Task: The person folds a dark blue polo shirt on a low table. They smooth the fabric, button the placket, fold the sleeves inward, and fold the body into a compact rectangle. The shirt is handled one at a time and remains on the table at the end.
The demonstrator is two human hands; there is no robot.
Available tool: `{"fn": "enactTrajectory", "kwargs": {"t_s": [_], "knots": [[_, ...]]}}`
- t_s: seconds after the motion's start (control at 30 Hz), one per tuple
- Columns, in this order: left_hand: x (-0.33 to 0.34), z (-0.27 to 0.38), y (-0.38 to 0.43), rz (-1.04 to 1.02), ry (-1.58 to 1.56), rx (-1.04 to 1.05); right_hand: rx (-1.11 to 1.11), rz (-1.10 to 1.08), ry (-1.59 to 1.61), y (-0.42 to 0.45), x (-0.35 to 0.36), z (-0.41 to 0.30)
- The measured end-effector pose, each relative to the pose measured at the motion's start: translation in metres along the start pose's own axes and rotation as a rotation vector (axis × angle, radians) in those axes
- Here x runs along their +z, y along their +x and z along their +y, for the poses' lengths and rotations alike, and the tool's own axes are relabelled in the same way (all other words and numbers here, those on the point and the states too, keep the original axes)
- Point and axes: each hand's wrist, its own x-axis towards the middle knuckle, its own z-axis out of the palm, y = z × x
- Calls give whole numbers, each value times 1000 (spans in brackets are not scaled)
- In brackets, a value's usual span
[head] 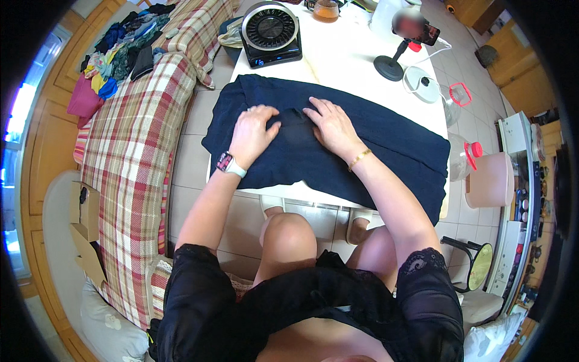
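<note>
A dark navy garment, apparently trousers (389, 145), lies spread across the white table (348, 59), its lower edges hanging past the table's front edge. My left hand (255, 131), with a smartwatch (228, 163) on the wrist, rests on the cloth left of its middle, fingers loosely curved. To the right, my right hand (332, 126) lies palm down on the cloth with spread fingers. A gold bracelet (359, 159) circles that wrist. Between both hands sits a darker patch of fabric (296, 124); whether it is a separate piece I cannot tell.
A round black fan (271, 29) stands at the table's back left. Further right are a glass cup of amber liquid (325, 11), a phone stand (389, 68) and a white lid (421, 84). Clear plastic jugs (459, 158) stand beyond the right edge. Clothes (122, 50) pile on the plaid-covered sofa (140, 117).
</note>
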Motion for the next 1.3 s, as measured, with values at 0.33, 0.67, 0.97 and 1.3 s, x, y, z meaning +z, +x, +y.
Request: {"fn": "enactTrajectory", "kwargs": {"t_s": [0.33, 0.67, 0.97, 1.3], "knots": [[-41, 4, 3, 47, -36, 235, -27, 26, 130, -1, -46, 6], [-17, 22, -66, 60, 25, -82, -23, -74, 201, -9, -34, -47], [-31, -39, -108, 157, 240, -236, 291, 64, 409, 13, 8, -29], [9, -51, 22, -10, -1375, -895, 620, 252, 912, 59, -28, -3]]}}
